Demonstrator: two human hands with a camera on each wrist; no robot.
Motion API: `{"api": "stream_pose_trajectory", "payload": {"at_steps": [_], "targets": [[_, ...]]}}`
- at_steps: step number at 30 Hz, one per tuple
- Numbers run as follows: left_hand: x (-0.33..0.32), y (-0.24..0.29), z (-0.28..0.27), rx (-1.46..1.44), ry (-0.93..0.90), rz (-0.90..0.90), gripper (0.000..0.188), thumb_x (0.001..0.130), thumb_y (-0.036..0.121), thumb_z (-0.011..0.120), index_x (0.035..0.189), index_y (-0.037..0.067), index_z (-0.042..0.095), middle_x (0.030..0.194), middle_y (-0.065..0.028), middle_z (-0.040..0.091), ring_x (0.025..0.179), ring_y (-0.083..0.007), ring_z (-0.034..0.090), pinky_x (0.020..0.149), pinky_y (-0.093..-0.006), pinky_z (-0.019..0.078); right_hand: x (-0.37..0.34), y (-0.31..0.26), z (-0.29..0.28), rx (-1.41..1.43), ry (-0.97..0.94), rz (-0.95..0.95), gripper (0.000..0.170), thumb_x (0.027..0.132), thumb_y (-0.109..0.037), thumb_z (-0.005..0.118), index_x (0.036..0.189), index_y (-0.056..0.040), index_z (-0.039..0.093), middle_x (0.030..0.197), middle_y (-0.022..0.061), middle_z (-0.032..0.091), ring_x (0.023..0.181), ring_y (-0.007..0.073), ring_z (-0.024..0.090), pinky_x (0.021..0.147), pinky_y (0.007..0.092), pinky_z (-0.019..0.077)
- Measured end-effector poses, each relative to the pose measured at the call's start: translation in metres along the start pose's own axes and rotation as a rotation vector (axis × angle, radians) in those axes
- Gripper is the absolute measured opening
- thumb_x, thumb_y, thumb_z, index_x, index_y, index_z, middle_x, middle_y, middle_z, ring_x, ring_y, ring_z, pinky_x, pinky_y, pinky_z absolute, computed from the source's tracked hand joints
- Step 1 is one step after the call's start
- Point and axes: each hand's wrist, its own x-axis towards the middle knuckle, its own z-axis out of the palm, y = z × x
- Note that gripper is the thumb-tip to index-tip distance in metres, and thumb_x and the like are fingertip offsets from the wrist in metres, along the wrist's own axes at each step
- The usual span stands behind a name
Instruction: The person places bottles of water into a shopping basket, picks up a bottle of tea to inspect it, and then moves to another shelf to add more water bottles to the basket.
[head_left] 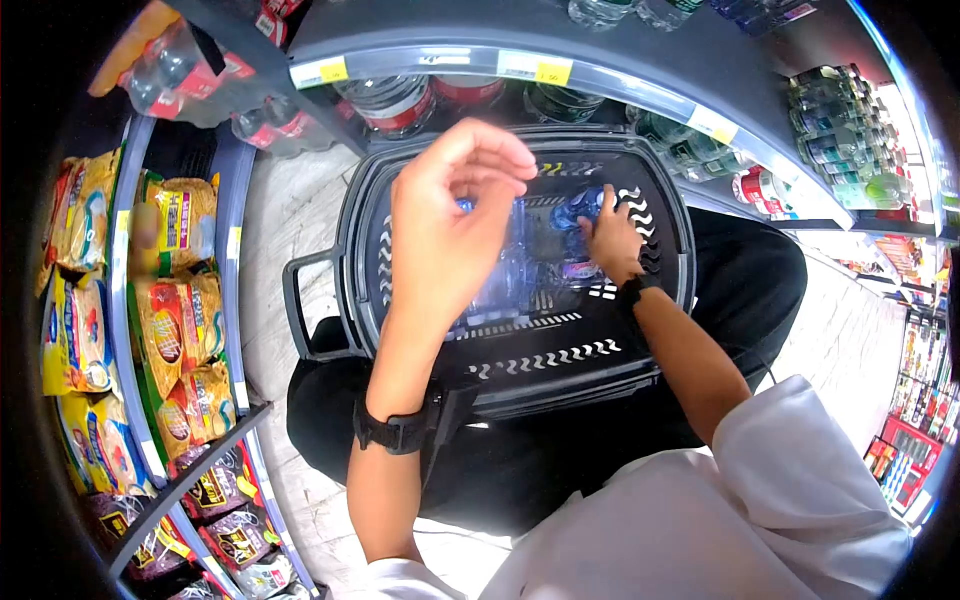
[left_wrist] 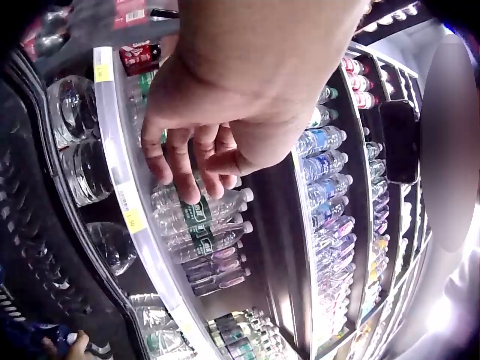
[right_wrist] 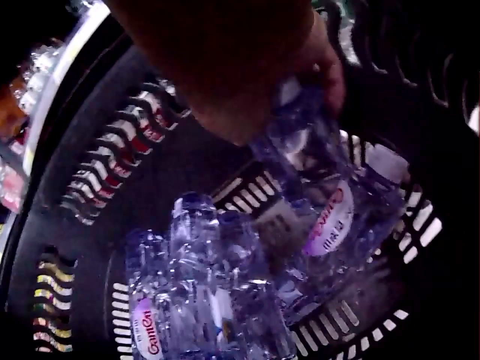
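Observation:
My right hand [head_left: 615, 243] reaches down inside a black shopping basket [head_left: 530, 385] and grips a clear bluish water bottle [right_wrist: 306, 142] near its capped end. Right beside it in the right wrist view lies another water bottle [right_wrist: 367, 206] with a white cap. More water bottles [right_wrist: 199, 277] lie side by side on the basket's slotted bottom, one with a pink-and-white label. Above the basket, my left hand [head_left: 450, 220] is raised with its fingers loosely bent and nothing in them. In the left wrist view it overlaps shelved green-labelled bottles [left_wrist: 199, 225].
Just beyond the basket runs a shelf edge [head_left: 440, 62] with price tags and large bottles [head_left: 390, 103] underneath. At left, a rack holds bagged snacks [head_left: 175, 320]. Several bottle packs [head_left: 840, 135] stand at right. The basket's handle [head_left: 310, 305] sticks out to the left.

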Motion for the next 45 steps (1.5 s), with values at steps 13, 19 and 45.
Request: {"api": "stream_pose_trajectory", "payload": {"at_steps": [13,19,45], "targets": [[-0.001,0.005,0.000,0.127,-0.086,-0.006,0.016,0.084,-0.006,0.050,0.094,-0.002,0.062,0.088,-0.0063,0.066,0.080,-0.0111,0.063,0.075,-0.0237,0.0508,0.020,-0.002,0.004,0.062,0.088,-0.261,0.057,0.088,-0.047,0.061,0.131,-0.0137,0.043,0.104,0.0179,0.056,0.094,0.0402,0.060,0.072,0.0484,0.0522],[0.000,0.004,0.007,0.176,-0.108,-0.022,0.016,0.084,-0.007,0.051,0.093,-0.001,0.062,0.088,-0.0051,0.066,0.079,-0.0100,0.063,0.068,-0.0228,0.0519,0.029,-0.013,0.002,0.153,-0.028,-0.240,0.054,0.090,-0.043,0.060,0.132,-0.0177,0.040,0.114,0.0237,0.056,0.092,0.0459,0.062,0.075,0.0515,0.0528],[-0.022,-0.012,0.030,-0.175,-0.722,-0.280,0.067,0.066,0.027,0.085,0.122,0.001,0.057,0.112,-0.0096,0.065,0.103,-0.0171,0.060,0.092,-0.0296,0.0456,-0.061,-0.034,-0.326,0.860,-0.215,-0.880,0.096,0.060,-0.029,0.090,0.139,-0.0057,0.040,0.116,0.0079,0.062,0.098,0.0112,0.059,0.073,0.0246,0.0513]]}}
